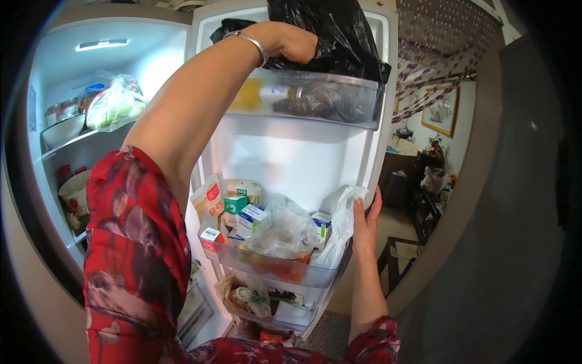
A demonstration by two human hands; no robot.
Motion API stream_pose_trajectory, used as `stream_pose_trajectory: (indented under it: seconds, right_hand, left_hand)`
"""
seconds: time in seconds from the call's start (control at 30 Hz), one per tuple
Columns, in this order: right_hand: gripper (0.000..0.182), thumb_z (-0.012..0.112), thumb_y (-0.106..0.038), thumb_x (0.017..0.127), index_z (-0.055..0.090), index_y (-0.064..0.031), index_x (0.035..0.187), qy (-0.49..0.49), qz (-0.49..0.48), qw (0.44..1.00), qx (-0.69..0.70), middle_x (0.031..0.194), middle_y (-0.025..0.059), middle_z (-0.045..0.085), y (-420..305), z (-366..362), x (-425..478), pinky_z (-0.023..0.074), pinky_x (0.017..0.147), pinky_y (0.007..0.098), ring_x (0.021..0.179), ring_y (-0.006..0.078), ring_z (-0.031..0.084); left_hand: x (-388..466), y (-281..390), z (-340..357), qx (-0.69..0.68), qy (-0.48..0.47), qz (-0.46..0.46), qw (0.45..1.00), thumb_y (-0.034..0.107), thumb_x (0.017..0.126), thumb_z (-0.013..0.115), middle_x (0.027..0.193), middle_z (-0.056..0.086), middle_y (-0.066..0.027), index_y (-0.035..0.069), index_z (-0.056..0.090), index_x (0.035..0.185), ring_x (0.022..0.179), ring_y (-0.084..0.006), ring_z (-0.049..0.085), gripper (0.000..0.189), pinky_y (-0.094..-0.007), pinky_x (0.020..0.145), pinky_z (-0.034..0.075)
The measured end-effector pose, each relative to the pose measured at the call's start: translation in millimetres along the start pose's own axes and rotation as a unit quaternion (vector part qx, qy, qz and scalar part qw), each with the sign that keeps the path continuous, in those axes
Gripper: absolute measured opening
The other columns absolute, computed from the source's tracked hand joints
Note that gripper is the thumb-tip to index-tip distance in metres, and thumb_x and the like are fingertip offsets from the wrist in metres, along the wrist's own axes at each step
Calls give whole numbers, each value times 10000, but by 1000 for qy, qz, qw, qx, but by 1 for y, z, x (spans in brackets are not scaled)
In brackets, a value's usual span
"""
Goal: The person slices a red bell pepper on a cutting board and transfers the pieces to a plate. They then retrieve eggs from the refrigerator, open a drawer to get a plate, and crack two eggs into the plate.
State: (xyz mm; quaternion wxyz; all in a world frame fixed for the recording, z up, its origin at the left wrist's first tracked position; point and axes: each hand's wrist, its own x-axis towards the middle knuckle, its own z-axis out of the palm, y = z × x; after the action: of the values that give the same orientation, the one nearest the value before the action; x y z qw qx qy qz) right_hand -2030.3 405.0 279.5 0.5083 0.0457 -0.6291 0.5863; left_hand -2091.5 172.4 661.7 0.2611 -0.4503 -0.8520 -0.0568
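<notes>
My left hand (291,42) is raised to the top of the open refrigerator door (282,152), curled on a black plastic bag (348,41). Its fingertips are hidden in the bag's folds. The bag rests in the upper clear door bin (302,119), which also holds a yellow-and-white container (261,93) lying on its side. Lower down, my right hand (366,223) grips the door's outer edge, thumb inside and fingers around the far side. Beside that thumb is a knotted white plastic bag (341,227) in the middle bin (313,275).
Inside the lit refrigerator, a shelf (68,144) carries a white bowl (63,131), jars and a bag of green produce (116,109). Small boxes (250,220) and a clear plastic bag (284,227) crowd the middle bin. A bead curtain (436,41) hangs in the doorway to the right.
</notes>
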Motion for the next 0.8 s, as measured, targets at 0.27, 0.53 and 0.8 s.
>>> stream_pose_trajectory:
  seconds: [0.27,0.53,0.8]
  right_hand:
    - [733,588,-415,1016,240,-134,1596,20,-21,996,-89,1538,153,407,0,4,-5,314,1150,372,1391,262,396]
    - [722,576,-393,1028,219,-146,1605,17,-41,995,-86,1525,147,431,9,3,-3,335,1139,366,1375,252,418]
    - [729,582,-397,1022,227,-129,1600,25,-28,995,-95,1536,156,411,6,5,-5,321,1150,374,1395,268,398]
  left_hand:
    - [34,-20,26,126,-35,44,990,66,640,659,741,636,-250,-71,697,805,560,-312,565,218,-441,500,447]
    - [36,-7,23,151,-89,50,983,74,670,697,712,653,-177,-74,715,860,585,-261,561,241,-412,555,467]
    - [37,-1,32,252,-46,87,963,155,686,690,853,707,-228,-37,739,961,713,-329,647,338,-446,673,520]
